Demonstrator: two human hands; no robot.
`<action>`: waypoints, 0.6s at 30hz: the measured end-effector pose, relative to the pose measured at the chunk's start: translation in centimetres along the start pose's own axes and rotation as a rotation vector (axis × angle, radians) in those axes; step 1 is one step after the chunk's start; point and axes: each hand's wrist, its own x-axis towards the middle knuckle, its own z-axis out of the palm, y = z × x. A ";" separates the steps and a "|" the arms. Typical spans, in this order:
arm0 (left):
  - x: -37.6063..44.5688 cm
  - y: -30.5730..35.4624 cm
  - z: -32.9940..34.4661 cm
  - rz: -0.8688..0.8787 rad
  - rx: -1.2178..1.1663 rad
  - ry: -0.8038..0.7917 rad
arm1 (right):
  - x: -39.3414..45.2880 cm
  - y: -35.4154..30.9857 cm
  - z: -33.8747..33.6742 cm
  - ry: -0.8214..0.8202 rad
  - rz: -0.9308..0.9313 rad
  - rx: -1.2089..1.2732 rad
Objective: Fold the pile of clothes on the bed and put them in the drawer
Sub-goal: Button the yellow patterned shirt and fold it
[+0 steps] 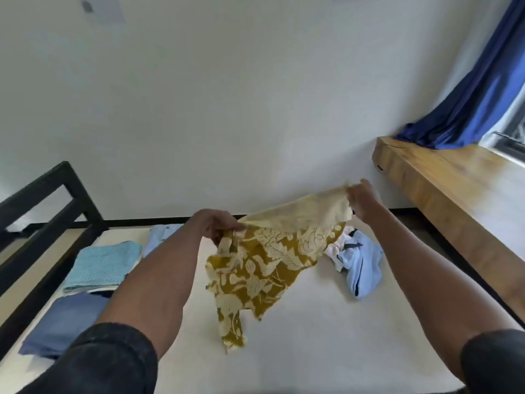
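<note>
A mustard-yellow garment with a cream leaf print [264, 265] hangs in the air above the white bed [312, 342]. My left hand [217, 227] pinches its upper left edge. My right hand [362, 201] grips its upper right edge, held higher and further out. The cloth droops between them, and its lowest tip touches the mattress. Behind it on the right lies an unfolded heap of light blue and white clothes [358, 263]. On the left of the bed lie folded pieces: a turquoise knit [103, 265], a dark blue one [62, 322] and a pale blue one [159, 240].
A black bed frame [42, 200] rises at the left. A wooden ledge [454, 189] runs along the right side under a blue curtain [471, 95]. A white wall stands behind the bed. No drawer is in view.
</note>
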 end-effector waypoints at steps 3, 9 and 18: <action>-1.5 0.2 0.9 0.103 -0.404 0.081 | -3.4 1.9 2.8 -0.264 -0.045 -0.284; -3.8 2.1 3.1 0.158 -0.940 0.189 | -14.5 4.9 10.0 -0.886 -0.125 -0.364; -6.2 -0.2 2.2 0.285 -1.347 0.200 | -14.7 8.3 10.7 -0.312 -0.256 -0.696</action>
